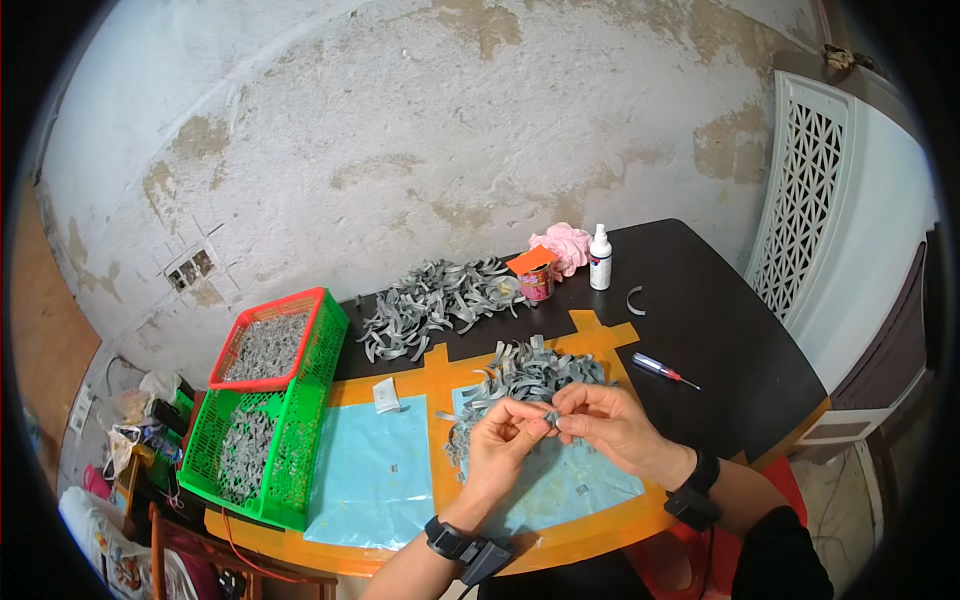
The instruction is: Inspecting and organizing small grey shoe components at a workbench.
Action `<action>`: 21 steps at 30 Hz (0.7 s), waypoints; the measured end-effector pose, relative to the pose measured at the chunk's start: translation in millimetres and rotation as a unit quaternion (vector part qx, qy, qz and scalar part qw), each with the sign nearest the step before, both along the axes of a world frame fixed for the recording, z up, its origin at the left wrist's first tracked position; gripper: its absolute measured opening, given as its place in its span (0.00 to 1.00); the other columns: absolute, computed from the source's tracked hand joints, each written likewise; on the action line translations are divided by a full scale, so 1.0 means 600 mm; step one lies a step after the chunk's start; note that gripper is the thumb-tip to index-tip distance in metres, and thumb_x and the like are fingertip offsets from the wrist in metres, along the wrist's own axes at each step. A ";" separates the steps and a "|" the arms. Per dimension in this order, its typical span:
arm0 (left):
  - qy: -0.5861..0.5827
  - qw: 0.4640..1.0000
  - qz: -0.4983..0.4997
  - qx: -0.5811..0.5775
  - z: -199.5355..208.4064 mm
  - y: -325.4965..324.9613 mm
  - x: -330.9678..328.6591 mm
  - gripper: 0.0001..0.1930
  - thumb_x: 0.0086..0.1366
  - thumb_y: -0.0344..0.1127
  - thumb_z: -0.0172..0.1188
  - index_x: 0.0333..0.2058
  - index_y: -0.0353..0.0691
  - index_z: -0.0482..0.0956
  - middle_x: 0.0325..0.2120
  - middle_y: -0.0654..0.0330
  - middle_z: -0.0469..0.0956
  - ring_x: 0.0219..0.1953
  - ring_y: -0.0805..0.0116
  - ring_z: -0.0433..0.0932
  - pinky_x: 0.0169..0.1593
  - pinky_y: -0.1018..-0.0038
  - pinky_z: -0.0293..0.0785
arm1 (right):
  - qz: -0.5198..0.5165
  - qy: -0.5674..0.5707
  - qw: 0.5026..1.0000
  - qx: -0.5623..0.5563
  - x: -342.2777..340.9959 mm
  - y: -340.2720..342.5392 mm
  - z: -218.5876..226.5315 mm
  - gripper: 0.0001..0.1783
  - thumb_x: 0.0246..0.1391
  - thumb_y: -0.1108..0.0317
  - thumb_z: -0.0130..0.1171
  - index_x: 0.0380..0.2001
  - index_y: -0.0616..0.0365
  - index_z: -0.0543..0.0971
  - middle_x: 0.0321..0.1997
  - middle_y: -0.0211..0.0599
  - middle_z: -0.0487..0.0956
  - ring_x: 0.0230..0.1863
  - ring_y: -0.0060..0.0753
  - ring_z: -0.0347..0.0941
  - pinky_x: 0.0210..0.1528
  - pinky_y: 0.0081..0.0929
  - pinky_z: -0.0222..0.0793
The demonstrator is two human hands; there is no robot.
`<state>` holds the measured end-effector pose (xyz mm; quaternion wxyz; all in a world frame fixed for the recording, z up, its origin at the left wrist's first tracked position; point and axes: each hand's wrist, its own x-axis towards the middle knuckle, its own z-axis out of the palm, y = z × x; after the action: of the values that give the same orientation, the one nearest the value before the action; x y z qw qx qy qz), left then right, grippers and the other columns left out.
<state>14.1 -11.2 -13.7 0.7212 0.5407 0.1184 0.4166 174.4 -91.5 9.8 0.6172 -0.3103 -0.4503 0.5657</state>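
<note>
My left hand and my right hand meet over the near part of the table, fingertips pinched together. Between them is a small grey piece, mostly covered by the fingers, so its exact shape is hidden. Just beyond my hands lies a heap of curved grey strips. Smaller grey bits lie beside my left hand. Under both hands, a light blue sheet is held down with orange tape. Each wrist wears a black strap with a small device.
A green basket with grey pieces stands left, a red basket resting on it. Further back are a larger strip pile, a can, pink cloth and a white spray bottle. A screwdriver lies right.
</note>
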 end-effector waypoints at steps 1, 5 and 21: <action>0.001 1.000 0.000 0.001 0.000 0.000 0.000 0.04 0.62 0.24 0.58 0.34 0.34 0.72 0.39 0.56 0.76 0.36 0.74 0.77 0.44 0.78 0.74 | 0.000 0.001 1.000 0.001 -0.002 0.000 0.001 0.05 0.57 0.74 0.56 0.37 0.61 0.75 0.38 0.30 0.73 0.37 0.20 0.70 0.41 0.19 0.65; 0.007 1.000 0.013 0.008 0.006 -0.004 -0.001 0.04 0.62 0.25 0.59 0.34 0.34 0.72 0.40 0.56 0.76 0.37 0.73 0.77 0.45 0.77 0.74 | -0.007 0.036 0.999 -0.032 -0.006 -0.001 0.004 0.06 0.56 0.73 0.57 0.37 0.61 0.75 0.36 0.29 0.74 0.36 0.19 0.69 0.41 0.18 0.65; 0.010 0.993 0.077 0.094 0.014 -0.016 -0.002 0.07 0.57 0.18 0.61 0.32 0.34 0.74 0.39 0.53 0.76 0.42 0.69 0.76 0.47 0.74 0.74 | -0.005 0.048 0.997 -0.059 -0.004 -0.007 0.007 0.07 0.56 0.72 0.57 0.36 0.64 0.76 0.38 0.30 0.74 0.40 0.22 0.71 0.44 0.20 0.67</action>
<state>13.1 -21.0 -5.3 0.6323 0.5990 0.1268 0.4746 172.2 -95.6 13.9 0.6216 -0.3206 -0.3842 0.6027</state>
